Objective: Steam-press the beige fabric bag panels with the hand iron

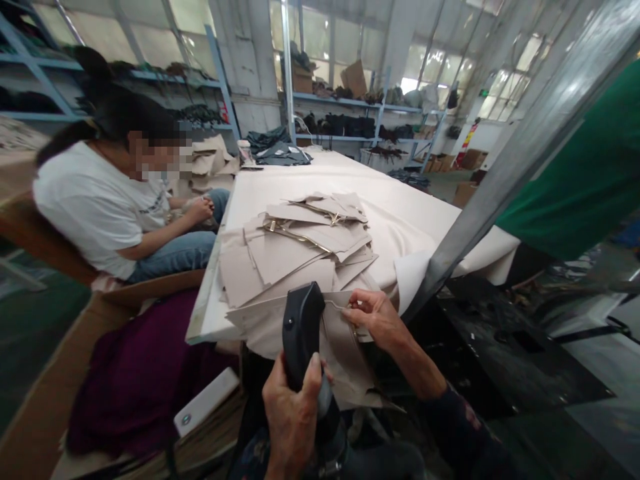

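Observation:
My left hand is wrapped round a black, rounded tool with a curved head; its exact kind does not show. Behind and beside the tool, a beige fabric piece hangs over the near table edge. At that piece's upper edge, my right hand is closed, with thumb and fingers pinching a thin gold-coloured strip that looks like a zipper. Just beyond both hands lies a loose pile of beige cut pieces, with gold zippers on top.
The table is covered in pale cloth. On the left sits a person, hands in front of them. A cardboard box holds purple cloth and a white box. A metal post rises at right; shelves stand behind.

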### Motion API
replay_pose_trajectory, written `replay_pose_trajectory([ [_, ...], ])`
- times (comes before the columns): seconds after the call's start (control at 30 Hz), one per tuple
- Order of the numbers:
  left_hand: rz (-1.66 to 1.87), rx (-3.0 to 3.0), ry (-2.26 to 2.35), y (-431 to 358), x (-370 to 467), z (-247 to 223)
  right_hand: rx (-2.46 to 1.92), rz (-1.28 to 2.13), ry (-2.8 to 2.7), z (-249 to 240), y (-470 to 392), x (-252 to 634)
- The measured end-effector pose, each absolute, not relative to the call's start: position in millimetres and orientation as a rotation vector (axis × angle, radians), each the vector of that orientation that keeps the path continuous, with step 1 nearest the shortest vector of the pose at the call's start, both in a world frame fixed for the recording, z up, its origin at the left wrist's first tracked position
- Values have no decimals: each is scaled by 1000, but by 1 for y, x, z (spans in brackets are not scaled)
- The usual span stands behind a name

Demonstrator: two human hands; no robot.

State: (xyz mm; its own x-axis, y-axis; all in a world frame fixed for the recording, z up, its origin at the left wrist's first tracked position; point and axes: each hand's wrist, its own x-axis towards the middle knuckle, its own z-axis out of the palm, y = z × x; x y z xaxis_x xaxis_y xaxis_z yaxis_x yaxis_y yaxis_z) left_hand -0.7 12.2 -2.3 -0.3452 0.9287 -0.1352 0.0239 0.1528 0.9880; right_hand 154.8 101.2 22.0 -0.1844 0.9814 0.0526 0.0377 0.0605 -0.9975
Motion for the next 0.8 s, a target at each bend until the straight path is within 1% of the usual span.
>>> replay_pose_trajectory([
  [0.27, 1388, 876, 1567, -1, -10, -1, -1010, 1338, -1496, 41, 113, 129],
  [0.53, 1486, 738, 1584, 13, -44, 2, -1054, 1420, -1322, 42, 114, 124],
  [0.67, 1482, 772, 1543, 2, -37, 7, -1058, 1424, -1350, 42, 121, 113],
  [0.8, 1452, 824, 1508, -3, -29, 7, -1031, 1391, -1501, 41, 122, 104],
])
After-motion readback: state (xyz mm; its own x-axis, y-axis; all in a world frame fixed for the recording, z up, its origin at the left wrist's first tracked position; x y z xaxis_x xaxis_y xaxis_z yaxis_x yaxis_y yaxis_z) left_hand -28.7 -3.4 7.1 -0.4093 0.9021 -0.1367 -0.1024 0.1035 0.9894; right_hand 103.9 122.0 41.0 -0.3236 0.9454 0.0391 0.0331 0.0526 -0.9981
